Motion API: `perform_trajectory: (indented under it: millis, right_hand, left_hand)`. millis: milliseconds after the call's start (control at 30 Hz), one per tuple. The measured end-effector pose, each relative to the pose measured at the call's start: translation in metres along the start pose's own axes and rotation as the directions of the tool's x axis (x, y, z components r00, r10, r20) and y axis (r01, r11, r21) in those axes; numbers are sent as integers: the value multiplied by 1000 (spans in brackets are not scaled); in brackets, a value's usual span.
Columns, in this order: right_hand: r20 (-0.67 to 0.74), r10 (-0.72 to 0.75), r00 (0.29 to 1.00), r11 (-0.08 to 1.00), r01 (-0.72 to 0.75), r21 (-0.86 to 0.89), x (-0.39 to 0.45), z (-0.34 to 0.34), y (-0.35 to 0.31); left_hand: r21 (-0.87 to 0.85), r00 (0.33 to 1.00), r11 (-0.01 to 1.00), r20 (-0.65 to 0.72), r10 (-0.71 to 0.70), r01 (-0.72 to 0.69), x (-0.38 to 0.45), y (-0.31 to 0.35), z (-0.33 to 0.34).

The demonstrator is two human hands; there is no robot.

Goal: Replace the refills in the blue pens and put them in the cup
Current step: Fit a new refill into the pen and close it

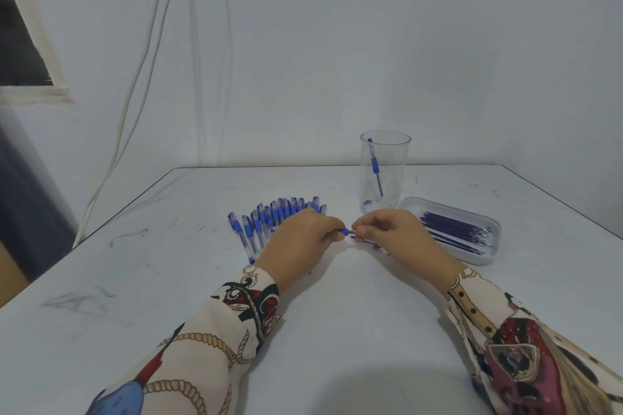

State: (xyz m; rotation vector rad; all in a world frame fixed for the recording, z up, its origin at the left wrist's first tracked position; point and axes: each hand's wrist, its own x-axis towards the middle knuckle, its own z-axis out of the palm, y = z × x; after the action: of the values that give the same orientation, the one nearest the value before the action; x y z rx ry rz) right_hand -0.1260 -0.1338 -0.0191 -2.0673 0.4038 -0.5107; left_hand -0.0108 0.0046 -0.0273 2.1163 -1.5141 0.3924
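Both my hands meet over the table's middle on one blue pen point(347, 231). My left hand point(303, 239) grips its barrel, and my right hand point(392, 232) pinches its tip end; most of the pen is hidden by my fingers. A thin blue piece point(362, 240) shows just under my right fingers. Behind my left hand lies a row of several blue pens point(269, 216) with caps. A clear plastic cup point(384, 172) stands behind my right hand with one blue pen point(376, 167) leaning inside. A white tray point(472, 258) to the right holds several dark blue refills point(455, 229).
The white table point(337, 313) carries faint grey scuffs. It meets a white wall at the back. Its left edge point(118, 212) and right edge point(573, 202) run diagonally. White cables point(145, 61) hang down the wall at the left.
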Motion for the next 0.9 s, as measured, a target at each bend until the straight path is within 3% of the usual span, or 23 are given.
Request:
perform_trajectory:
  millis: [267, 433, 600, 733, 900]
  right_hand:
    - [-50, 20, 999, 995, -15, 95, 0, -5, 1]
    - [-87, -4, 996, 983, -12, -185, 1, -8, 8]
    - [25, -81, 996, 841, 82, -535, 0, 0, 11]
    - [56, -127, 990, 782, 135, -608, 1, 1, 8]
    - [55, -139, 989, 798, 145, -585, -1, -2, 6]
  left_hand:
    - [-6, 1000, 1000, 0, -27, 27, 0, -3, 0]
    - [-29, 996, 996, -9, -86, 86, -1, -10, -4]
    - [-35, 991, 990, -5, -133, 133, -3, -13, -6]
    - [-22, 992, 992, -9, -124, 124, -3, -13, -6]
    - [-17, 991, 991, -6, -131, 130, -3, -13, -6]
